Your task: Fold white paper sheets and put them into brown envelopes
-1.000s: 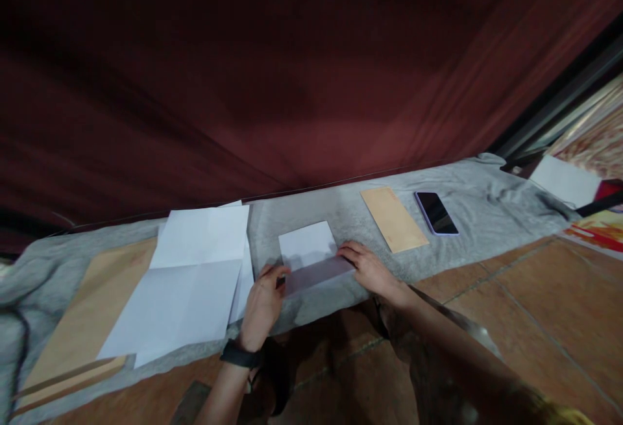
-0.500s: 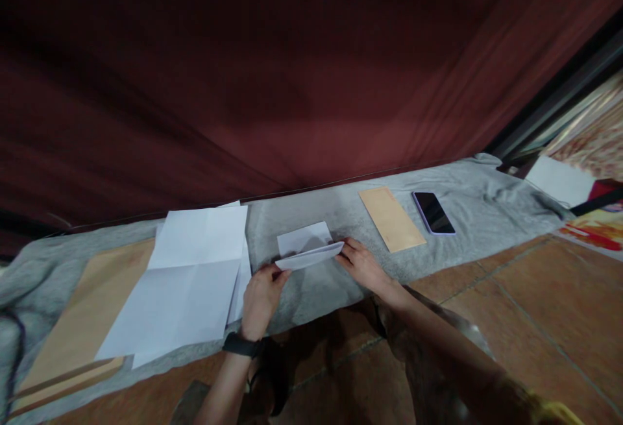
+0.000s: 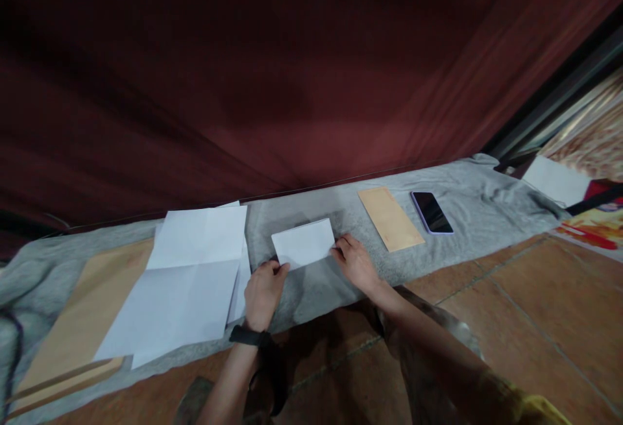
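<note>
A folded sheet of white paper (image 3: 305, 243) lies on the grey cloth between my hands, its folded layers nearly flat on each other. My left hand (image 3: 263, 292), with a dark band at the wrist, pinches its near left corner between thumb and fingers. At the right edge, my right hand (image 3: 356, 261) grips the paper with its fingertips. Right of my hands rests a small tan envelope (image 3: 392, 218). To the left, larger white sheets (image 3: 182, 282) with a crease across them overlap in a loose stack.
Big tan envelopes (image 3: 92, 308) lie partly under the white sheets at the far left. A phone (image 3: 431, 212) in a purple case sits beyond the small envelope. The grey cloth (image 3: 501, 207) runs along a dark red curtain (image 3: 311, 87); tiled floor (image 3: 530, 302) lies in front.
The raised near flap of the paper has been folded over away from me and now lies on the rest. Both hands stay at its ends.
</note>
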The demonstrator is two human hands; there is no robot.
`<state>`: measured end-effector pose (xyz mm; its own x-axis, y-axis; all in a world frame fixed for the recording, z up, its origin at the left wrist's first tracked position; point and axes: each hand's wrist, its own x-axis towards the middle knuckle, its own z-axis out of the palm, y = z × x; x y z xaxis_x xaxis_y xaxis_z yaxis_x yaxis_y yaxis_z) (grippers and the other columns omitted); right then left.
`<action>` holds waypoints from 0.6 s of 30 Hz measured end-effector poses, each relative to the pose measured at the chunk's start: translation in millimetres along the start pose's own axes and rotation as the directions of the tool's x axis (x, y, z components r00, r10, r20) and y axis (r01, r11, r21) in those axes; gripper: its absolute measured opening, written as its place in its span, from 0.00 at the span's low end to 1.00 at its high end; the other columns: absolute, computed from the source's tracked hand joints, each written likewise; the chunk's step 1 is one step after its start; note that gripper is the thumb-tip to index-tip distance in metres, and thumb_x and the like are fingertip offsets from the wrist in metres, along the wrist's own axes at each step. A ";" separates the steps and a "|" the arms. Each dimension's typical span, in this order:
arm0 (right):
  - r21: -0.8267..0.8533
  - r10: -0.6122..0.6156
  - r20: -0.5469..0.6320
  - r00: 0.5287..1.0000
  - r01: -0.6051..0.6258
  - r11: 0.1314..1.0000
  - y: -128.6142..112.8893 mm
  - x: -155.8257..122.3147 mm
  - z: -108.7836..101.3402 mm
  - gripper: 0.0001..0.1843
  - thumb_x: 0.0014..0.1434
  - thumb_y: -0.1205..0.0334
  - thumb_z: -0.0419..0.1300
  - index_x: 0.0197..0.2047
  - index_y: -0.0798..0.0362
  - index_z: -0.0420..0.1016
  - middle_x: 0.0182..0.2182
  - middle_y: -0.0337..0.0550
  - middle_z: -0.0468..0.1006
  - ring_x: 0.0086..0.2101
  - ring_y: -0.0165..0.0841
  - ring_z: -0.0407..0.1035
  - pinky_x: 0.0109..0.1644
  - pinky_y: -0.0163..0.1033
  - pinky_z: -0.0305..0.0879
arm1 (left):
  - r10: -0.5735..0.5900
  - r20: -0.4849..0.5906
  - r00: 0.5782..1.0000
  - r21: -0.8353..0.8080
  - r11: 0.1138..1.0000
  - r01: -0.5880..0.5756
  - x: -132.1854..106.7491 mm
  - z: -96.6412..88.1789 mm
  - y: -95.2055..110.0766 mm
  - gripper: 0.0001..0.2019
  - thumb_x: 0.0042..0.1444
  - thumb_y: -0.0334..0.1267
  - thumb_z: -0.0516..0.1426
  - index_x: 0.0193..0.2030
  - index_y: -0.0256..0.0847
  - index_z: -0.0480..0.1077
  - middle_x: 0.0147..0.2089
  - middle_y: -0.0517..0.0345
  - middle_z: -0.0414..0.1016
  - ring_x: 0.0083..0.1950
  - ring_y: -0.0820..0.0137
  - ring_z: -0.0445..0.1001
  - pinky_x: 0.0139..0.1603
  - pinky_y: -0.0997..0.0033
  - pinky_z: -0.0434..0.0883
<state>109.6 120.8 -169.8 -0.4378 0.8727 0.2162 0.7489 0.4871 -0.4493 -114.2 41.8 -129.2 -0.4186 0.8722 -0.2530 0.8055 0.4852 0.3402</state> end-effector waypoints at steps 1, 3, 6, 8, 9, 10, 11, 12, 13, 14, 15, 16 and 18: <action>-0.011 0.001 -0.011 1.000 -0.002 1.000 -1.0 0.0 0.7 0.07 0.69 0.61 0.55 0.38 0.52 0.71 0.40 0.49 0.74 0.43 0.40 0.70 0.49 0.44 0.67 | -0.010 0.003 1.000 0.001 1.000 0.010 0.1 -0.4 1.0 0.17 0.65 0.50 0.51 0.42 0.43 0.77 0.46 0.48 0.82 0.48 0.58 0.79 0.41 0.66 0.66; -0.035 0.010 -0.033 0.999 -0.011 0.999 -2.6 0.1 2.5 0.07 0.68 0.60 0.55 0.37 0.51 0.71 0.40 0.49 0.74 0.42 0.40 0.69 0.48 0.44 0.67 | -0.026 0.014 1.000 0.001 1.000 0.026 0.0 -1.6 2.8 0.17 0.65 0.50 0.51 0.42 0.43 0.77 0.47 0.47 0.82 0.49 0.57 0.79 0.41 0.66 0.67; -0.053 0.039 -0.054 0.998 -0.041 0.998 -4.2 0.3 5.3 0.07 0.68 0.59 0.55 0.38 0.51 0.70 0.40 0.49 0.74 0.42 0.41 0.69 0.48 0.45 0.67 | -0.039 0.028 0.999 0.002 0.999 0.039 -1.0 -3.4 5.1 0.19 0.65 0.51 0.50 0.42 0.43 0.77 0.46 0.46 0.82 0.48 0.55 0.79 0.40 0.64 0.67; -0.051 0.060 -0.055 0.997 -0.062 0.997 -5.0 0.5 6.4 0.08 0.68 0.59 0.54 0.38 0.51 0.70 0.40 0.51 0.73 0.43 0.43 0.69 0.49 0.47 0.67 | -0.043 0.028 0.999 0.009 0.999 0.043 -2.1 -4.3 6.5 0.19 0.65 0.51 0.50 0.42 0.43 0.77 0.45 0.46 0.82 0.48 0.55 0.79 0.40 0.64 0.67; -0.048 0.067 -0.050 0.997 -0.069 0.996 -5.4 0.5 6.7 0.08 0.68 0.59 0.54 0.38 0.52 0.70 0.40 0.51 0.73 0.44 0.43 0.69 0.49 0.48 0.67 | -0.045 0.025 0.999 0.011 0.999 0.045 -2.6 -4.7 7.1 0.19 0.65 0.51 0.50 0.42 0.43 0.77 0.45 0.46 0.82 0.48 0.55 0.79 0.40 0.64 0.67; -0.048 0.072 -0.044 0.996 -0.074 0.996 -5.9 0.6 6.8 0.08 0.68 0.59 0.53 0.39 0.52 0.70 0.41 0.51 0.73 0.44 0.44 0.69 0.50 0.48 0.66 | -0.048 0.023 0.999 0.015 0.999 0.048 -3.1 -5.0 7.8 0.18 0.65 0.51 0.50 0.42 0.43 0.77 0.45 0.47 0.82 0.47 0.55 0.79 0.40 0.65 0.67; -0.049 0.075 -0.041 0.996 -0.077 0.996 -6.4 0.6 6.8 0.08 0.68 0.59 0.53 0.39 0.52 0.70 0.41 0.51 0.73 0.44 0.44 0.69 0.50 0.48 0.66 | -0.050 0.021 0.999 0.017 0.999 0.050 -3.4 -5.4 8.4 0.18 0.65 0.51 0.50 0.42 0.44 0.77 0.46 0.47 0.82 0.48 0.56 0.79 0.40 0.65 0.67; -0.053 0.076 -0.043 0.996 -0.079 0.996 -6.8 0.6 6.9 0.08 0.68 0.59 0.53 0.39 0.52 0.70 0.41 0.51 0.73 0.44 0.44 0.69 0.50 0.48 0.66 | -0.055 0.021 0.998 0.017 0.998 0.055 -3.6 -5.8 9.0 0.18 0.65 0.51 0.50 0.42 0.44 0.77 0.46 0.47 0.82 0.48 0.56 0.79 0.40 0.65 0.68; -0.058 0.075 -0.052 0.996 -0.078 0.995 -7.3 0.5 7.0 0.08 0.68 0.59 0.53 0.39 0.51 0.70 0.41 0.51 0.73 0.44 0.44 0.69 0.50 0.48 0.66 | -0.061 0.021 0.998 0.016 0.998 0.061 -3.8 -6.2 9.6 0.18 0.64 0.51 0.50 0.42 0.44 0.77 0.47 0.47 0.82 0.48 0.56 0.79 0.40 0.65 0.68; -0.063 0.072 -0.065 0.995 -0.076 0.995 -7.7 0.4 7.3 0.07 0.68 0.59 0.54 0.39 0.51 0.70 0.40 0.51 0.73 0.43 0.43 0.68 0.50 0.48 0.66 | -0.066 0.022 0.998 0.013 0.998 0.066 -3.9 -6.7 10.2 0.18 0.64 0.51 0.50 0.42 0.44 0.77 0.47 0.47 0.82 0.48 0.56 0.79 0.40 0.65 0.68; -0.067 0.071 -0.081 0.994 -0.076 0.995 -8.1 0.3 7.7 0.06 0.67 0.59 0.54 0.39 0.51 0.70 0.40 0.50 0.73 0.43 0.43 0.68 0.49 0.47 0.67 | -0.070 0.024 0.997 0.011 0.998 0.070 -3.9 -7.3 10.7 0.18 0.64 0.51 0.50 0.43 0.44 0.77 0.47 0.47 0.82 0.48 0.55 0.79 0.40 0.64 0.68; -0.072 0.072 -0.095 0.993 -0.079 0.994 -8.5 0.1 8.3 0.06 0.67 0.60 0.55 0.39 0.51 0.70 0.39 0.50 0.73 0.42 0.43 0.68 0.49 0.47 0.67 | -0.073 0.026 0.997 0.011 0.997 0.073 -4.0 -7.9 11.2 0.18 0.64 0.52 0.50 0.42 0.44 0.77 0.47 0.47 0.82 0.48 0.56 0.79 0.40 0.65 0.67; -0.078 0.085 -0.109 0.990 -0.094 0.993 -9.5 -0.1 9.5 0.04 0.66 0.60 0.55 0.40 0.50 0.69 0.39 0.50 0.72 0.42 0.43 0.68 0.49 0.48 0.67 | -0.078 0.029 0.997 0.012 0.997 0.077 -4.4 -8.8 12.0 0.18 0.64 0.52 0.51 0.42 0.45 0.77 0.46 0.48 0.82 0.47 0.56 0.79 0.39 0.65 0.67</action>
<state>97.7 115.7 -173.8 -0.3155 0.9095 0.2707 0.8234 0.4042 -0.3983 -106.4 44.3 -116.1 -0.4677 0.8297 -0.3046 0.7757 0.5505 0.3086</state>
